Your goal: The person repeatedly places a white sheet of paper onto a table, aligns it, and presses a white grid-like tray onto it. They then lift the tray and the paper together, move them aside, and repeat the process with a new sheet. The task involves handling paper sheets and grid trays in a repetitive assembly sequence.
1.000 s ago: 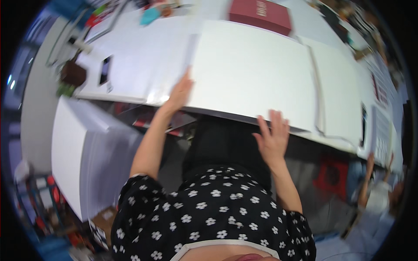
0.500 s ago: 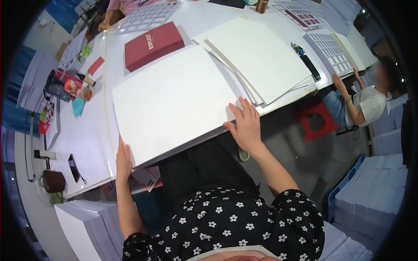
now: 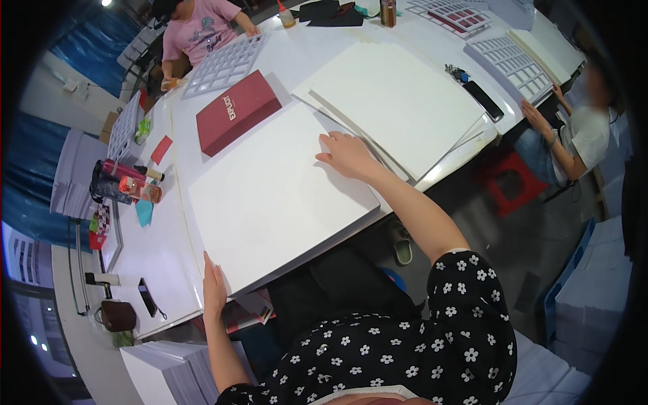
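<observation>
The left hand (image 3: 214, 287), open, fingers straight, touches the white paperboard stack (image 3: 270, 209) at its seven-o'clock corner. The stack lies ahead at eleven, long axis roughly eight to two. The right hand (image 3: 347, 155), open, rests on top toward two; beyond, at eleven, lies a maroon box (image 3: 239, 111).

Blk top (image 3: 412, 352) w/ all-over wht flower print: small rounded petals, dark ctrs. Short slvs, same print: R slv (image 3: 466, 293) loose, ends approx. at elbow, thin pale edge; L slv (image 3: 237, 395) partly cut off by lower edge of view. Neckline trim (image 3: 370, 390) pale, plain. Trousers (image 3: 337, 287) plain blk. L hand (image 3: 214, 287) & R hand (image 3: 347, 154) bare.
</observation>
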### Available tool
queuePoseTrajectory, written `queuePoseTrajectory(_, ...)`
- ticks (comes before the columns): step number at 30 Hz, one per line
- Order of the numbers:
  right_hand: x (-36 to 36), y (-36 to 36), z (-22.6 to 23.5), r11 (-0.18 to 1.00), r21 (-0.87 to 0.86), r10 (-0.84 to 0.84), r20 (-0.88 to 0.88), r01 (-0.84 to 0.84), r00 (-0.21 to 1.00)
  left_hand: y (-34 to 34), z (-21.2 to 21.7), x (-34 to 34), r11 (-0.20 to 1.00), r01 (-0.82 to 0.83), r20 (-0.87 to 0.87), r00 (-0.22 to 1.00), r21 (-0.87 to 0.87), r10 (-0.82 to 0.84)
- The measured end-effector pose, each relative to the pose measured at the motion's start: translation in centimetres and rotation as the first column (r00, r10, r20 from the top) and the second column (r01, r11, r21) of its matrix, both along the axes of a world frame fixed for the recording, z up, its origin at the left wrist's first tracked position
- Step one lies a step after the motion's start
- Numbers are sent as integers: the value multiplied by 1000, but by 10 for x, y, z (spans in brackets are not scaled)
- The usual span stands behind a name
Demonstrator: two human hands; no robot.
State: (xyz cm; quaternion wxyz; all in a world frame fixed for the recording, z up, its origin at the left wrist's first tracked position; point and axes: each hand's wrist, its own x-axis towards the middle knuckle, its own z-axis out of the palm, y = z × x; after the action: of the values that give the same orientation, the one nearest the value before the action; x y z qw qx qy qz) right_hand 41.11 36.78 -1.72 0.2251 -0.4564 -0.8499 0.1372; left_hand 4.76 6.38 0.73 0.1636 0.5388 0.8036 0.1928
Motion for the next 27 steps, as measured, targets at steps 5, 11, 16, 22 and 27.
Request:
queuePoseTrajectory(5,-29,45,-7,999,-4,-37,31,37,999,2,-4,-1,1000,-31,100,995,-5,31)
queuePoseTrajectory(11,-52,81,-4,996,-73,-41,73,46,997,1,-4,2,998,-67,245,968,13,61)
queuePoseTrajectory(16,-59,96,-29,999,47,-22,-61,25,998,3,-13,-7,990,-118,390,917,71,82)
queuePoseTrajectory(22,-45,116,-43,980,165,115,-3,-113,993,4,-30,-27,948,-262,805,593,180,11)
queuePoseTrajectory(27,-47,109,-21,992,-70,111,54,-107,992,36,-28,-52,955,-221,784,620,198,-19)
